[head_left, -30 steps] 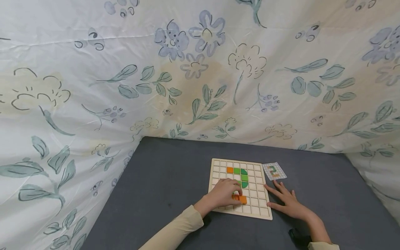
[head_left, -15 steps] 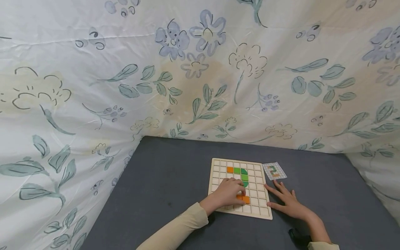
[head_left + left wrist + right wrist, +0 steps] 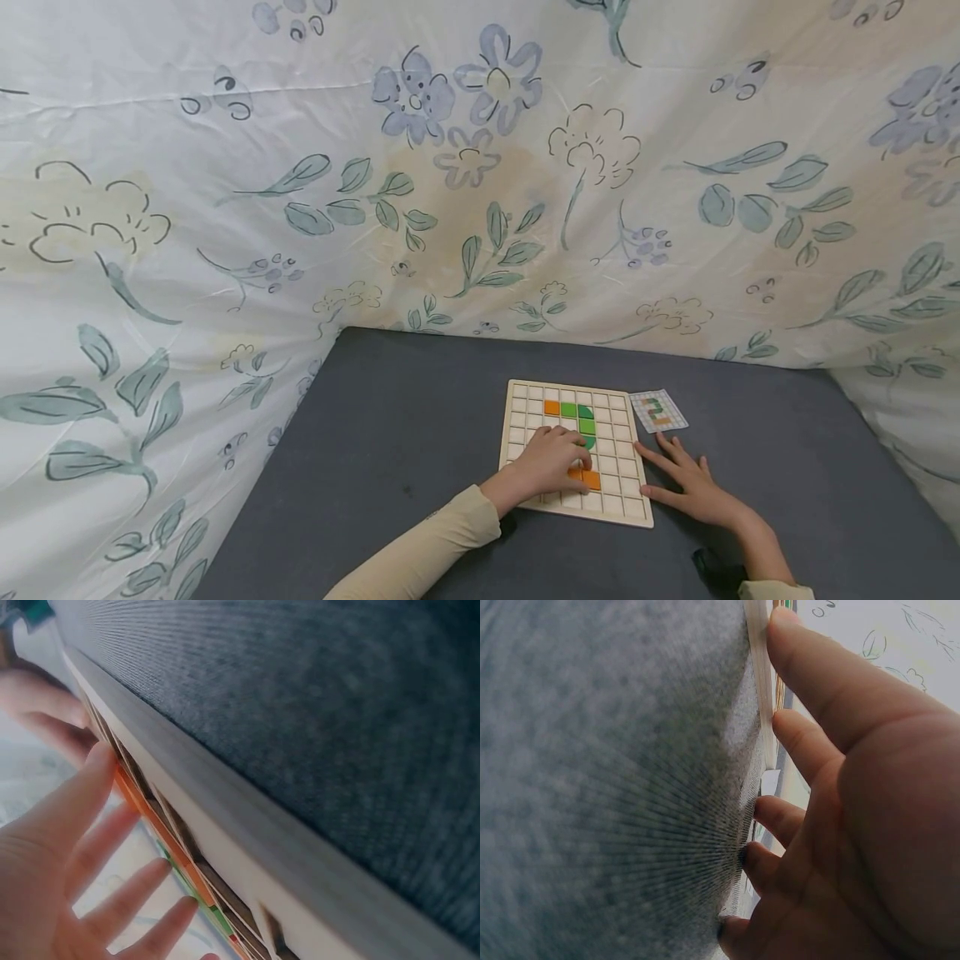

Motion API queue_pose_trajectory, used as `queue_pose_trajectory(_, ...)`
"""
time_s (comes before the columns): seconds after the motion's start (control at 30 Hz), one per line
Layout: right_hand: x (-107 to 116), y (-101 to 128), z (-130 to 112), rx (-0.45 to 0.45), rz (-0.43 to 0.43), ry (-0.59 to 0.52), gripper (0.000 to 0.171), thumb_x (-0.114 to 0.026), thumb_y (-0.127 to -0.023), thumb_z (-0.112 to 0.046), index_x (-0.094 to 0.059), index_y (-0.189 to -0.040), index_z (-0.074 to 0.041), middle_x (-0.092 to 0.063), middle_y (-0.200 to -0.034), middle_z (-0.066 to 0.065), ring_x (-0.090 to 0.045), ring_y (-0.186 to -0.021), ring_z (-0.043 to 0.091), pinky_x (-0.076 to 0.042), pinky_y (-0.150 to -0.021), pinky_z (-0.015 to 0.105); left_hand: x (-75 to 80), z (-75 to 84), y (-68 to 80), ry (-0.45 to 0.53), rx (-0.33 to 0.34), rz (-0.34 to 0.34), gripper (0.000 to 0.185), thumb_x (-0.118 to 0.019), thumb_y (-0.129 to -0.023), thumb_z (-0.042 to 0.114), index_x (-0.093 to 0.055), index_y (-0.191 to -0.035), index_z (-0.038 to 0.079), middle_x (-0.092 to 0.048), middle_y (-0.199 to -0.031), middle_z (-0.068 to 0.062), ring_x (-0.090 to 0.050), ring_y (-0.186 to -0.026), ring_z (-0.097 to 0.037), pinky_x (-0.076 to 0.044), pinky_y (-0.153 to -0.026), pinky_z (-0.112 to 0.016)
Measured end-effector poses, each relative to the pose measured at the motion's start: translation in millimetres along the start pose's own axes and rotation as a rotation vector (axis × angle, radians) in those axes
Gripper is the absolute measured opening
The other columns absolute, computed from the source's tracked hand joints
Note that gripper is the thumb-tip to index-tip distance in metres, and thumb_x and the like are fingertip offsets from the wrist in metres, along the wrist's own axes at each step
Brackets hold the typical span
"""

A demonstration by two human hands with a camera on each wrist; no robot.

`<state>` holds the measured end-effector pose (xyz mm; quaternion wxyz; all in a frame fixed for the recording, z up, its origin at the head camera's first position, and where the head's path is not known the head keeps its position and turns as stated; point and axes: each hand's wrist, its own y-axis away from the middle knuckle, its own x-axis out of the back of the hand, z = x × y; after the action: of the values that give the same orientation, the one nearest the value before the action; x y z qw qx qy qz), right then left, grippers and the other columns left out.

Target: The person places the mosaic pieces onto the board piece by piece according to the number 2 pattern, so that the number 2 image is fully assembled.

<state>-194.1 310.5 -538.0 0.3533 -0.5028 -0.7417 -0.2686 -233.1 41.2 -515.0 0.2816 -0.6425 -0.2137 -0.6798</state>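
Observation:
My left hand [image 3: 546, 462] lies over the lower middle of a pale wooden grid board [image 3: 624, 467]. Its thumb and index finger pinch an orange square tile [image 3: 592, 481], which sits in line with the cells. Another orange tile [image 3: 575, 474] adjoins it on the left, partly under the fingers. Higher on the board are an orange tile [image 3: 552, 407], green tiles [image 3: 568, 410] and dark green rounded ones [image 3: 586, 412]; the hand hides part of this group. My right hand [image 3: 693, 487] rests with spread fingers on the table, thumb and index fingertips at the board's right edge.
A small pattern card [image 3: 671, 412] with a coloured figure on a grid lies at the board's upper right corner, close to the right fingertips. Dark grey cloth [image 3: 405, 433] covers the table. Flowered fabric [image 3: 465, 250] hangs behind and at both sides.
My left hand has shifted slightly right with the orange tile, which now lies in line with the grid beside the other orange one. My right hand has stayed in place.

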Motion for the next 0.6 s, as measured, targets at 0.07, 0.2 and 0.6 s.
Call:
queue_pose_trajectory(0.07,-0.1,0.5,-0.2,0.002,0.001,-0.003,0.068,-0.064,-0.085,-0.035,-0.037,-0.143,-0.012,-0.012,-0.148,0.032,0.0,-0.131,0.06,0.006,-0.088,0.08,1.0,0.3,0.0,-0.002,-0.002,-0.001,0.027,-0.067,-0.078,0.053,-0.069,-0.098,0.035,-0.056,-0.125,0.009,-0.049,-0.114,-0.014,-0.039,-0.097,-0.04)
queue_pose_trajectory(0.2,0.3,0.9,-1.0,0.007,0.003,-0.009,0.067,-0.064,-0.085,-0.035,-0.037,-0.142,-0.012,-0.012,-0.148,0.033,0.0,-0.13,0.06,0.006,-0.087,0.08,1.6,0.5,-0.6,-0.01,-0.006,-0.001,0.027,-0.066,-0.078,0.053,-0.069,-0.098,0.035,-0.056,-0.125,0.009,-0.049,-0.115,-0.014,-0.039,-0.097,-0.04)
queue_pose_trajectory(0.6,-1.0,1.4,-1.9,-0.014,-0.025,0.006,0.068,-0.064,-0.085,-0.037,-0.037,-0.143,-0.013,-0.014,-0.148,0.032,-0.002,-0.13,0.06,0.005,-0.087,0.08,-2.8,-5.6,8.1,0.019,-0.011,0.071,0.031,-0.06,-0.082,0.056,-0.068,-0.103,0.035,-0.056,-0.125,0.009,-0.05,-0.116,-0.014,-0.041,-0.096,-0.039)
